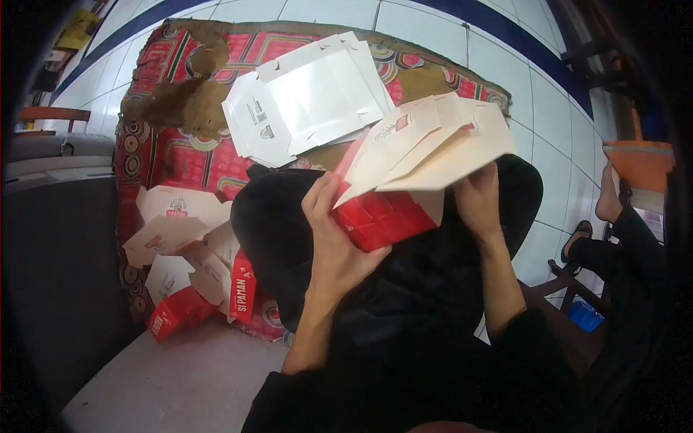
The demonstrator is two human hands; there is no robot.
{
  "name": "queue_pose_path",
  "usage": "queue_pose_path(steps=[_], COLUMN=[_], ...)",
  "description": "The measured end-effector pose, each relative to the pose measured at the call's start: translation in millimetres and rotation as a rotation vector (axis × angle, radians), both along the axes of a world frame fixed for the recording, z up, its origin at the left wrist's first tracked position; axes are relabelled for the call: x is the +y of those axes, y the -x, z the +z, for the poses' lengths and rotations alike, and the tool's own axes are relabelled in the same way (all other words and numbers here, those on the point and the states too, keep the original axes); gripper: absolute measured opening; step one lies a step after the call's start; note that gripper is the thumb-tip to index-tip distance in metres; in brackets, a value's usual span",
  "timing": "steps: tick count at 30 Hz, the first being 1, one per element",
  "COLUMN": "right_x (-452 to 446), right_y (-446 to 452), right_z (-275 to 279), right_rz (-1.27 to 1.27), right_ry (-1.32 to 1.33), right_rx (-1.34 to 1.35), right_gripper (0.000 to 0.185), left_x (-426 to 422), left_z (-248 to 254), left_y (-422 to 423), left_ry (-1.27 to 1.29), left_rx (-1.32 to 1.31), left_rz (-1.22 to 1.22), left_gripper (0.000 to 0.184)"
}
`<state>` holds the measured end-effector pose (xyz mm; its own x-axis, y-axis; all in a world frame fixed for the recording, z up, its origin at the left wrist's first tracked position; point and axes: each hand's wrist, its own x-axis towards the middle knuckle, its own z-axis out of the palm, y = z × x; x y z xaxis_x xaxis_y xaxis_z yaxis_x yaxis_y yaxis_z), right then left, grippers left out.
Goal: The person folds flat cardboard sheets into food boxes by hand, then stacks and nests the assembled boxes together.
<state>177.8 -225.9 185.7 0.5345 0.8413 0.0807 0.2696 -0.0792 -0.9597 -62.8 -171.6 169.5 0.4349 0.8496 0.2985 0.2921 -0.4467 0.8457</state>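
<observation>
Over my lap I hold a red and white folding cardboard food box [390,216], tilted, its pale printed flaps standing out at the top. My left hand [333,227] is closed round its left side, thumb along the lower red edge. On the other side my right hand [478,198] grips the box near a wide flap, which hides most of those fingers. Just beyond lies a stack of flat white box blanks [317,94] with cut slots and small print. To my left, several partly folded boxes [180,216] are heaped together, with "SI PAMAN" lettered on a red panel [242,289].
A worn red patterned mat [173,155] lies under the cardboard on white floor tiles [426,32]. A dark grey block-like piece [61,267] stands at the left. At the right are another person's foot [608,195] and shoe, beside a dark chair frame [567,296].
</observation>
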Motion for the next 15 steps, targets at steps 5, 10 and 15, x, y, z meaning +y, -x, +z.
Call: queue_pose_path(steps=[5,10,15], right_x=[-41.8,-16.5,-0.3], right_y=[-81.3,-48.8,-32.2], right_z=[-124.4,-90.1,-53.4], right_rz=[0.085,0.005,0.121], right_ry=[0.073,0.005,0.045], right_rx=[-0.459,-0.229,-0.182], right_gripper=[0.044,0.038,0.035], left_x=[-7.0,-5.2,-8.0], left_z=[-2.6,-4.6,-14.5], left_y=[0.2,7.8,5.4], left_ry=[0.001,0.099,0.19], left_rx=[-0.131,-0.01,-0.218], left_rz=[-0.098,-0.104,-0.144], left_gripper=[0.13,0.129,0.128])
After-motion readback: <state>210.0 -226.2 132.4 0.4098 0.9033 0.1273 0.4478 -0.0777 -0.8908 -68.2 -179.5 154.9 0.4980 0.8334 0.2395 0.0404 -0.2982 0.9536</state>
